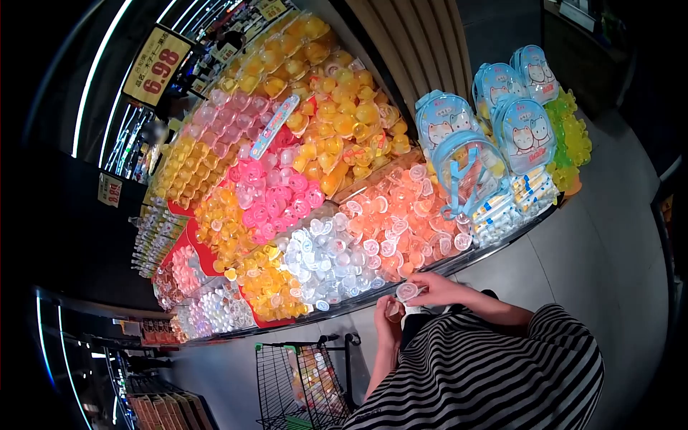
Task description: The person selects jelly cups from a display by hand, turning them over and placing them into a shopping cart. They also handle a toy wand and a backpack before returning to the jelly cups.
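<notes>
Just in front of the striped shirt, my two hands are close together by the front edge of a display of jelly cups. My right hand has its fingers closed on a small clear cup with a printed lid. In my left hand another small cup shows between thumb and fingers. Nearest to the hands lie the orange-pink cups and the clear white cups, heaped loose behind the display edge.
A shopping cart holding packed goods stands left of my body. Blue cat-print backpacks are at the display's right end. Yellow cups, pink cups and bagged ones are piled farther back. A price sign hangs upper left.
</notes>
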Motion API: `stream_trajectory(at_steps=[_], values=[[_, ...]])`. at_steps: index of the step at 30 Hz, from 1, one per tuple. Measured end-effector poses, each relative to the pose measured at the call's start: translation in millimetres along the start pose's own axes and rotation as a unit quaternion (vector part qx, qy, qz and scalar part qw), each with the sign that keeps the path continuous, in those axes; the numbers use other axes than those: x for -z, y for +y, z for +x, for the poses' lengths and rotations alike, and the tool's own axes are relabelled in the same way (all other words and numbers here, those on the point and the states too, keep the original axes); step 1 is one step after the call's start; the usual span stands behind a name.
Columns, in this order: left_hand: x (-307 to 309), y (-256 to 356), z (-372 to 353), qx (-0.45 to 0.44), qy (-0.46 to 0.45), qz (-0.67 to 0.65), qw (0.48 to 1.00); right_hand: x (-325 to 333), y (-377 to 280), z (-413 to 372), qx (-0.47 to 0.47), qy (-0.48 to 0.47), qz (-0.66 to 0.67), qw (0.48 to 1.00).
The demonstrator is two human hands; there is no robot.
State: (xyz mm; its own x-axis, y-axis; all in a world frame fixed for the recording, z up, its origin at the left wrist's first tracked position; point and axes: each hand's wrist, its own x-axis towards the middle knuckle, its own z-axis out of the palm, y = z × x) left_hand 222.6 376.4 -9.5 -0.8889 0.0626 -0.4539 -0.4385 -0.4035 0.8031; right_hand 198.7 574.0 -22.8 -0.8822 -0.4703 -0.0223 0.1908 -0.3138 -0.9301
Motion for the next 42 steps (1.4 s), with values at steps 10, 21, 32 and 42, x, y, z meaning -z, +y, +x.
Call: stream_trajectory(at_steps=[10,21,32,42], values=[[-68.8,-13.7,-15.8,-0.256,-0.122,0.454,0.845,6.8,54.5,-25.8,-0.070,0.059,0.501,0.861],[-225.9,225.7,188.4,-0.493,-0.214,0.568,0.624,44.9,38.4,-105.8,-0.173,0.236,0.226,0.929],[-340.2,333.4,392.1,-0.441,0.091,0.769,0.454,53.0,85.7,-138.9,-0.047,0.378,0.097,0.920],[-339.0,347.8,399.1,-0.424,0.035,0.748,0.509,66.2,91.6,-131.4,-0.030,0.399,0.059,0.914]])
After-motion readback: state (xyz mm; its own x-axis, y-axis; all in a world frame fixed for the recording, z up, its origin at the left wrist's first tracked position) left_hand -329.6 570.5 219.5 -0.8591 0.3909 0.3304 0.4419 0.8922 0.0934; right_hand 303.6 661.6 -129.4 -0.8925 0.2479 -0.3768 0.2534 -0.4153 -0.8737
